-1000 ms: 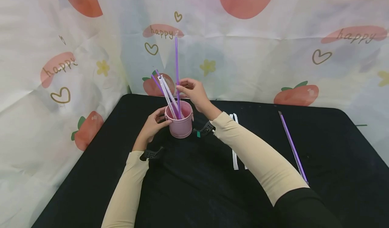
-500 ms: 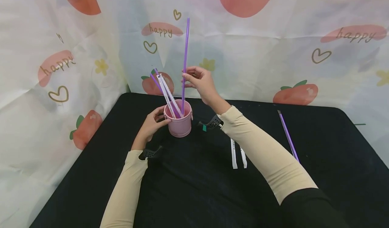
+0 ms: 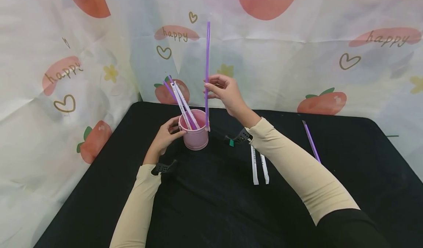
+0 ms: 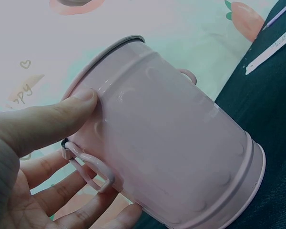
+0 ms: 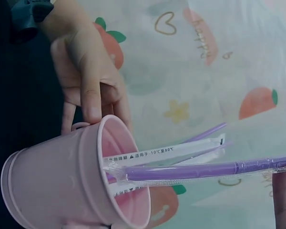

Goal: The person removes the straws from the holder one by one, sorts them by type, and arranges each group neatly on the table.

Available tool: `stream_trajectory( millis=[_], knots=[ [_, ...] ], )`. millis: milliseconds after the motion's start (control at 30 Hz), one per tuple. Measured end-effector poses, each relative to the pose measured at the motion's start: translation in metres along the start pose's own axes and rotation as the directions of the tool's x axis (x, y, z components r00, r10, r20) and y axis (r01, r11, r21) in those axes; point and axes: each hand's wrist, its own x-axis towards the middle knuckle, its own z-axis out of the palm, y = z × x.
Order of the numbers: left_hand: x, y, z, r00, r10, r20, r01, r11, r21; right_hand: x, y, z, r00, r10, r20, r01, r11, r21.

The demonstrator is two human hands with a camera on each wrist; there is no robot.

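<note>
A small pink bucket (image 3: 195, 139) stands on the black-covered table, with several purple straws (image 3: 169, 88) and white paper-wrapped straws (image 3: 180, 101) leaning left inside. My left hand (image 3: 165, 136) holds its left side; the left wrist view has the thumb on the outer wall near the rim and the fingers (image 4: 62, 193) by the small side handle (image 4: 93, 167). Between thumb and fingers my right hand (image 3: 226, 92) pinches a purple straw (image 3: 207, 57) in a clear wrapper. It stands nearly upright, its lower end at the bucket's right rim. Whether that end touches the rim, I cannot tell.
Two white paper-wrapped straws (image 3: 254, 167) lie on the table, partly under my right forearm. Farther right lies a purple straw (image 3: 311, 141), its near end hidden by the sleeve. A patterned cloth (image 3: 264, 68) hangs behind and to the left of the table.
My right hand has lifted the purple straw from among the others in the bucket and carried it right to the rim. The left hand stays on the bucket.
</note>
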Motion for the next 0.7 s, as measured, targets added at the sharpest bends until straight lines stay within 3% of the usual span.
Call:
stream_trajectory(
  millis=[700],
  knots=[
    [0.001, -0.002, -0.001, 1.000, -0.010, -0.006, 0.010, 1.000, 0.006, -0.049, -0.016, -0.054, 0.993, 0.095, 0.062, -0.081, 0.976, -0.201]
  ],
)
